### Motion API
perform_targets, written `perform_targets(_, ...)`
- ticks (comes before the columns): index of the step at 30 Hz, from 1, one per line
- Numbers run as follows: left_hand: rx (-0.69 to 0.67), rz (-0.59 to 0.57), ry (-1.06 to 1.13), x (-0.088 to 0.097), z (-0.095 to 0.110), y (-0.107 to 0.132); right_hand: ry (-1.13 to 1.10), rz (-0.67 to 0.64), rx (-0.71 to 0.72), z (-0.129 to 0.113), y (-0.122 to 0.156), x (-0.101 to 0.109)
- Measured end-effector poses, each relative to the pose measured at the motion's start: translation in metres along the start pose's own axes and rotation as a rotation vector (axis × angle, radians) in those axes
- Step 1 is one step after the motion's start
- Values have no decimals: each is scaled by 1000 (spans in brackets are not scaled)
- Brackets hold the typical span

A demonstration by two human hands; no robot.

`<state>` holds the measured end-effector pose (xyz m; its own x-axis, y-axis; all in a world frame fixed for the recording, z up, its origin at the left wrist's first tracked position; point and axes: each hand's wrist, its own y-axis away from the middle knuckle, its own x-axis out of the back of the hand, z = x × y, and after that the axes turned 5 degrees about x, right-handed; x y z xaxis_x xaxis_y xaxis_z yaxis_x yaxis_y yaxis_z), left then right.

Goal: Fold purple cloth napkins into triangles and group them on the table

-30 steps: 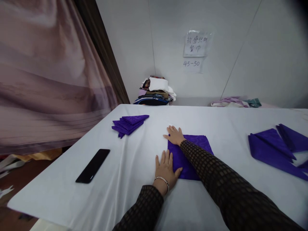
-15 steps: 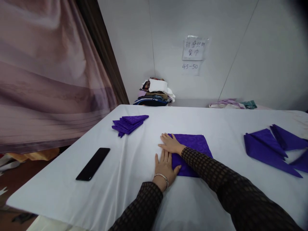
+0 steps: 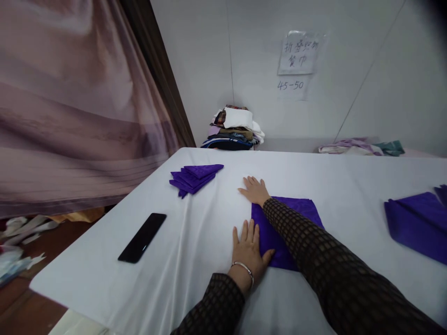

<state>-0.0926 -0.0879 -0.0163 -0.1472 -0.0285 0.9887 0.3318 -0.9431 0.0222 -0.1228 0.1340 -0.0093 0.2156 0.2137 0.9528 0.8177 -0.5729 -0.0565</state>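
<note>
A folded purple napkin (image 3: 300,218) lies square on the white tablecloth (image 3: 195,242) in front of me. My left hand (image 3: 248,253) lies flat with fingers stretched out on the napkin's near left corner. My right hand (image 3: 254,190) reaches across it and lies flat, fingers spread, at the napkin's far left corner, partly on the cloth. Both arms wear dark checked sleeves; a bracelet circles my left wrist.
A stack of folded purple napkins (image 3: 194,177) sits at the far left. More purple napkins (image 3: 417,223) lie at the right edge. A black phone (image 3: 142,237) lies near the table's left edge. Piled clothes (image 3: 233,129) sit against the wall; a curtain (image 3: 70,102) hangs left.
My right hand slid back along the napkin's left edge from beside my left hand to its far corner. My left hand stayed flat on the near corner. The view shifted a little.
</note>
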Motion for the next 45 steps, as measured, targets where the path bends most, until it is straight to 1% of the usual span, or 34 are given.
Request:
perform_targets(4, -1, 3, -1, 1, 0, 1, -135, -18, -79, 2, -7, 16)
perform_targets(6, 0, 7, -12, 0, 0, 1, -171, -22, -81, 1, 1, 26)
perform_targets(7, 1, 11, -19, 0, 0, 0, -183, -19, -68, -1, 10, 29)
perform_targets(8, 0, 14, -25, -1, 0, 0, -199, -20, -47, -3, 23, 31)
perform_targets(10, -5, 17, -30, -2, -1, -1, -228, -37, 11, -7, 59, 31)
perform_targets(13, -12, 9, -23, -2, -2, -3, -219, -69, 125, -14, 126, 25)
perform_targets(16, -14, -15, -24, 0, -2, -5, -181, -64, 165, -19, 186, 19)
perform_targets(18, -9, -30, -28, 3, -2, -5, -142, -55, 178, -20, 212, 16)
perform_targets(20, -1, -44, -25, 6, -3, -6, -104, -58, 187, -20, 226, 13)
perform_targets(23, 13, -91, 9, 14, -5, -10, -60, -64, 208, -19, 232, 11)
perform_targets(25, 60, -119, 49, 20, -5, -15, -43, -56, 227, -18, 232, 10)
perform_targets(27, 74, -100, 76, 24, -2, -23, -35, -49, 237, -18, 232, 10)
perform_targets(28, 45, -73, 78, 26, 0, -29, -33, -47, 238, -18, 232, 10)
perform_targets(30, -68, -30, 57, 28, 4, -42, -31, -43, 239, -19, 232, 11)
perform_targets(31, -116, -31, 41, 28, 5, -49, -30, -39, 238, -19, 232, 11)
perform_targets(32, -135, -46, 24, 27, 5, -57, -28, -38, 238, -19, 232, 11)
perform_targets(34, -105, -79, -9, 25, 3, -70, -23, -36, 237, -20, 233, 12)
perform_targets(36, -57, -88, -31, 21, -2, -78, -22, -35, 238, -20, 233, 12)
perform_targets(40, -30, -38, -59, 14, -9, -84, -28, -27, 243, -22, 233, 14)
perform_targets(42, -30, -21, -51, 13, -10, -86, -26, -28, 241, -22, 233, 15)
perform_targets(45, -9, -23, -30, 19, -16, -92, -23, -19, 235, -22, 234, 15)
